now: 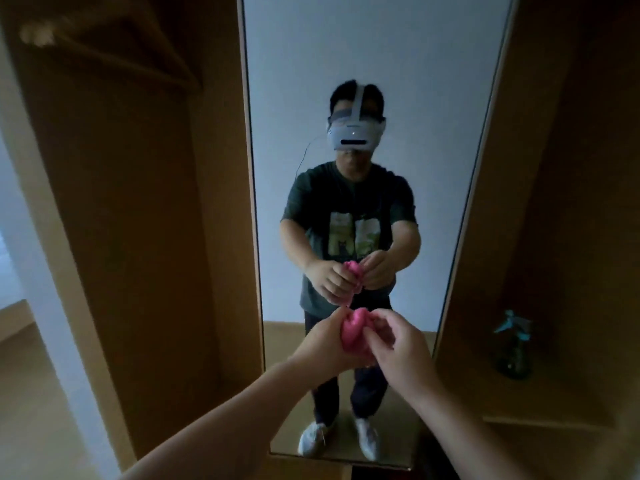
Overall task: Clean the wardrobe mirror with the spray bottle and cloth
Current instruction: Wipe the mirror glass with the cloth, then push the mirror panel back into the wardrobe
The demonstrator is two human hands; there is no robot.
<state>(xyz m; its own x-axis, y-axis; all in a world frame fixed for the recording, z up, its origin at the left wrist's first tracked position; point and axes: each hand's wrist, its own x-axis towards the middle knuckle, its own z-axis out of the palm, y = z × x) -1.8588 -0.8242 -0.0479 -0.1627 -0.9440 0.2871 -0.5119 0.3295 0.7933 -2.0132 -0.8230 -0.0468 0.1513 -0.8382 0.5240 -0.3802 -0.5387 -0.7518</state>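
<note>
Cloth [352,332], bunched, gripped by left hand [323,339] and right hand [398,342] before mirror [374,50]

The mirror [374,64] is set upright in the middle of the wardrobe [571,168]. To its left a hanger [121,53] is hung high in an open compartment [121,220]. To its right the spray bottle [512,348] is stood on a shelf [540,407]. Before the mirror, the cloth [353,332] is held between the left hand [322,341] and the right hand [398,344].

Both bare forearms reach forward and converge. The left hand [323,342] and right hand [398,344] sit close together, fingers curled, gripping the bunched pink cloth [353,332] between them.
</note>
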